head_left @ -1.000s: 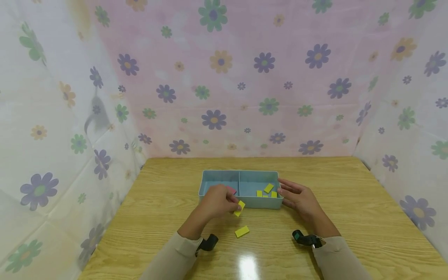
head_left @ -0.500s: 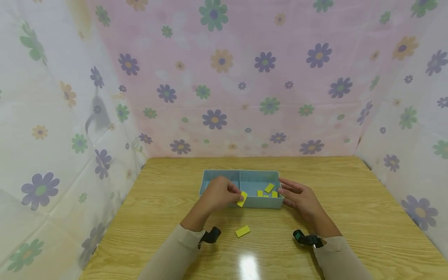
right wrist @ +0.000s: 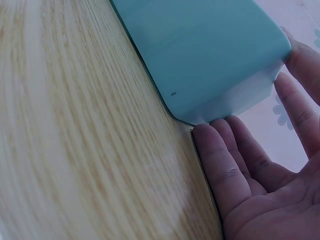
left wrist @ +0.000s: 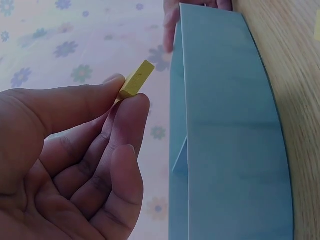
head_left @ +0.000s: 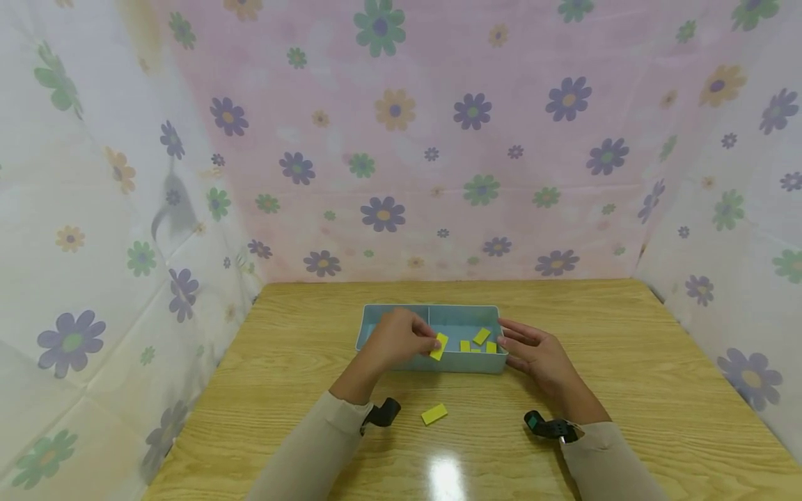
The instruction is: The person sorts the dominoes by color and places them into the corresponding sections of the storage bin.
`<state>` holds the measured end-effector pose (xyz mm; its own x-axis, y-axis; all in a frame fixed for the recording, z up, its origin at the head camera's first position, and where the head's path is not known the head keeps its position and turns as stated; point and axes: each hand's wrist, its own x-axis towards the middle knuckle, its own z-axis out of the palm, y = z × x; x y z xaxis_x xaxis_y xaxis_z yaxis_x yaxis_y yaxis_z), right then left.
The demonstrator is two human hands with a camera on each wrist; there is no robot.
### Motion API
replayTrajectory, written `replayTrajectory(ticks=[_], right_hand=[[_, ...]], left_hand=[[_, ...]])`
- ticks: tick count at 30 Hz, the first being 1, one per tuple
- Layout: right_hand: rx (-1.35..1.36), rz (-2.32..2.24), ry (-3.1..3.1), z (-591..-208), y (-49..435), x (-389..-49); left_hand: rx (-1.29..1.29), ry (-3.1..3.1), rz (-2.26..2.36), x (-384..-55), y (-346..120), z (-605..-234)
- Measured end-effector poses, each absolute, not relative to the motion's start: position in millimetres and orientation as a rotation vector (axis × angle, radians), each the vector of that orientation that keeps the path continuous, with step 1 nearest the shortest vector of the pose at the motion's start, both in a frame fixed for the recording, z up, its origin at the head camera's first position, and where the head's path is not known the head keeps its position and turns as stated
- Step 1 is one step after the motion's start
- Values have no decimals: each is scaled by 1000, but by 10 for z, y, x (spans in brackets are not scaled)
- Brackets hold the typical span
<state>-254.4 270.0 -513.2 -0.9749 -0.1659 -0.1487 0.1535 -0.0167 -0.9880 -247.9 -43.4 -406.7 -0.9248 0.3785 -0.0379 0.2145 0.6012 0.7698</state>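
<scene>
Between thumb and fingertips, my left hand [head_left: 396,342] pinches a small flat yellow block [head_left: 441,348], tilted, over the front wall of a blue-grey box [head_left: 466,363]. The left wrist view shows this yellow block [left wrist: 137,80] edge-on, apart from the box wall. A divider [head_left: 429,316] splits the box in two. Several yellow blocks [head_left: 481,337] lie in its right compartment; my left hand covers much of the left one. My right hand [head_left: 544,363] rests its fingertips against the box's right end, fingers fairly straight, as the right wrist view also shows.
Another yellow block [head_left: 434,415] lies on the wooden table [head_left: 282,417] in front of the box. Flower-patterned cloth [head_left: 438,139] hangs behind and on both sides. Each wrist wears a black camera mount [head_left: 550,427].
My left hand has lifted the yellow block forward and slightly right, from in front of the box to over its front rim. A pinkish-red piece in the left compartment is now hidden. My right hand stays put.
</scene>
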Motion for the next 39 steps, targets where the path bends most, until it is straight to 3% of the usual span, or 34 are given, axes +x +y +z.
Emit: replayTrajectory(ticks=[39], right_hand=[[-18, -2072, 2056, -5126, 2690, -2543]], left_hand=[[323, 2531, 1419, -2887, -211, -4125]])
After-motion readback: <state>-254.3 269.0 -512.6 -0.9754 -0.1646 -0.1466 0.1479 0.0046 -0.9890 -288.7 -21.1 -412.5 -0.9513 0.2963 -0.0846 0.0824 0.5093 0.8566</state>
